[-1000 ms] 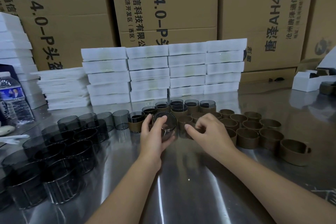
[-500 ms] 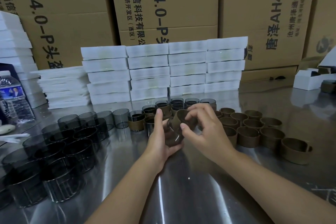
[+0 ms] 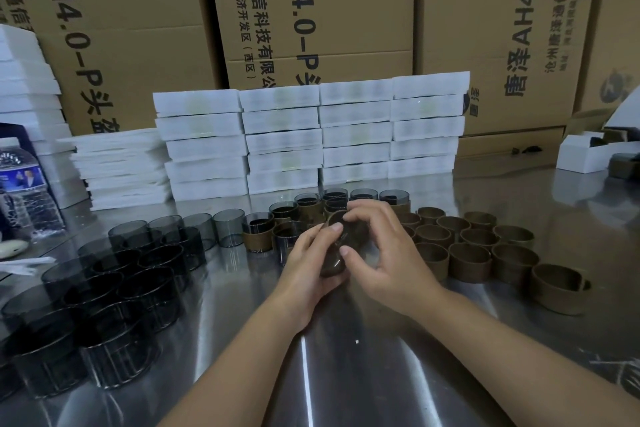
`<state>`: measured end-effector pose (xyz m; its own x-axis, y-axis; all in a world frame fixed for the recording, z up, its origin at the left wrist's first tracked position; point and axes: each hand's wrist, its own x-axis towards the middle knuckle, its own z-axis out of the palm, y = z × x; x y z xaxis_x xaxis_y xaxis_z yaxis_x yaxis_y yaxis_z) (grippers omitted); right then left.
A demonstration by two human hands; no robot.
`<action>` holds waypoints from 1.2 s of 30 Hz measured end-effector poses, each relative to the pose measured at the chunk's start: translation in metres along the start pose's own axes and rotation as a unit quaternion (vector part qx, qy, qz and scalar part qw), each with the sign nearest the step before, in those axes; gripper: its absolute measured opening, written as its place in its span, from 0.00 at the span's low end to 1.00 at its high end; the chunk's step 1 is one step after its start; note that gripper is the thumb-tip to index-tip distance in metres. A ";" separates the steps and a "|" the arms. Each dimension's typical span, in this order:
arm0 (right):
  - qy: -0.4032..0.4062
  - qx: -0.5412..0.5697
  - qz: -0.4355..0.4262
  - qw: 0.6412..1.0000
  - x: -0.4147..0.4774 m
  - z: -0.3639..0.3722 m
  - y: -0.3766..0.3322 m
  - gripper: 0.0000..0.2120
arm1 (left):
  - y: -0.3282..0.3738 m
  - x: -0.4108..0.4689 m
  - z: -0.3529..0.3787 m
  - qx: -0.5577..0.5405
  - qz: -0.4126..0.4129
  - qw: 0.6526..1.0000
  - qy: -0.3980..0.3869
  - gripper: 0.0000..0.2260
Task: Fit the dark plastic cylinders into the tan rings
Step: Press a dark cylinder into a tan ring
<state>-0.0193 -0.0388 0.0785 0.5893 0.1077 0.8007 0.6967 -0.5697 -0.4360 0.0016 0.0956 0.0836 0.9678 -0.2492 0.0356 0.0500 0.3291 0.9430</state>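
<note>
Steel table (image 3: 346,374), shiny, with both hands meeting over its middle. The left hand (image 3: 304,267) is wrapped round a dark cylinder (image 3: 333,264), palm below and thumb on the upper side, holding it clear of the table. The right hand (image 3: 391,263) clamps a tan ring (image 3: 335,219) from above and from the right, fingers arched over the far rim and thumb pressing the near side. The ring sits at the upper end of the held cylinder and is tilted toward the camera. Fingers cover the joint, so I cannot tell how far it is seated. Loose dark cylinders (image 3: 114,288) stand upright in a packed cluster on the left part of the table, many touching. Empty tan rings (image 3: 471,258) stand in rows on the right, close together, one of them set apart at the right edge of the group. Finished pieces (image 3: 258,241), each a dark cylinder seated in a tan ring, stand just behind the hands, between the two groups. White boxes (image 3: 284,139) are stacked in columns at the back of the table. Brown cartons (image 3: 131,45) with black print form a wall behind them. A water bottle (image 3: 24,184) stands at the far left. An open white box (image 3: 581,156) sits at the far right.
</note>
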 end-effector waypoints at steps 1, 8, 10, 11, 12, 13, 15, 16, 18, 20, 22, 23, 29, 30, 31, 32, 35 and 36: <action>-0.003 0.017 0.014 1.000 0.000 0.000 0.000 0.18 | 0.000 0.001 -0.001 -0.007 0.007 1.000 0.005 0.15; -0.027 0.107 0.191 0.975 0.003 0.005 0.003 0.24 | 0.000 0.005 -0.002 -0.026 0.069 0.997 0.037 0.19; -0.044 0.120 0.214 0.968 0.002 0.006 0.007 0.20 | 0.000 0.005 -0.003 -0.017 0.080 0.996 0.046 0.19; -0.047 0.132 0.223 0.965 0.002 0.007 0.007 0.19 | 0.000 0.005 -0.003 -0.011 0.086 0.995 0.050 0.19; -0.047 0.153 0.232 0.960 0.003 0.007 0.007 0.19 | 0.000 0.005 -0.003 -0.005 0.092 0.994 0.055 0.19; -0.044 0.177 0.241 0.953 0.004 0.006 0.007 0.19 | 0.000 0.005 -0.003 0.002 0.098 0.993 0.060 0.19; -0.034 0.214 0.259 0.941 0.008 0.005 0.007 0.20 | 0.001 0.005 -0.004 0.021 0.116 0.991 0.067 0.17; -0.029 0.225 0.266 0.937 0.009 0.004 0.007 0.20 | 0.001 0.005 -0.004 0.033 0.125 0.989 0.068 0.17; -0.023 0.236 0.274 0.932 0.010 0.003 0.009 0.19 | 0.002 0.005 -0.005 0.048 0.139 0.986 0.072 0.16; -0.023 0.241 0.280 0.929 0.010 0.003 0.009 0.18 | 0.003 0.005 -0.006 0.055 0.150 0.984 0.077 0.17; -0.023 0.248 0.284 0.926 0.011 0.004 0.008 0.16 | 0.003 0.006 -0.006 0.060 0.157 0.983 0.080 0.17; -0.022 0.253 0.284 0.924 0.011 0.004 0.008 0.16 | 0.002 0.006 -0.007 0.062 0.158 0.982 0.080 0.17; -0.025 0.273 0.292 0.916 0.012 0.001 0.008 0.15 | 0.002 0.006 -0.007 0.059 0.159 0.983 0.069 0.17; -0.025 0.279 0.296 0.913 0.011 0.001 0.008 0.15 | 0.002 0.007 -0.008 0.058 0.160 0.983 0.068 0.16; -0.025 0.284 0.299 0.911 0.011 0.000 0.009 0.15 | 0.002 0.007 -0.008 0.059 0.161 0.983 0.067 0.16; -0.026 0.289 0.301 0.909 0.011 0.000 0.009 0.14 | 0.002 0.007 -0.009 0.060 0.163 0.983 0.066 0.16; -0.027 0.294 0.303 0.906 0.011 0.000 0.009 0.13 | 0.002 0.007 -0.008 0.063 0.168 0.981 0.068 0.15; -0.026 0.296 0.305 0.905 0.011 0.000 0.009 0.13 | 0.002 0.006 -0.008 0.063 0.168 0.981 0.070 0.15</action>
<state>-0.0066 -0.0426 0.0837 0.9457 -0.0318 0.3236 0.3237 -0.0022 -0.9462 0.0100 0.1020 0.0834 0.9495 -0.0158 0.3133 -0.2993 0.2533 0.9199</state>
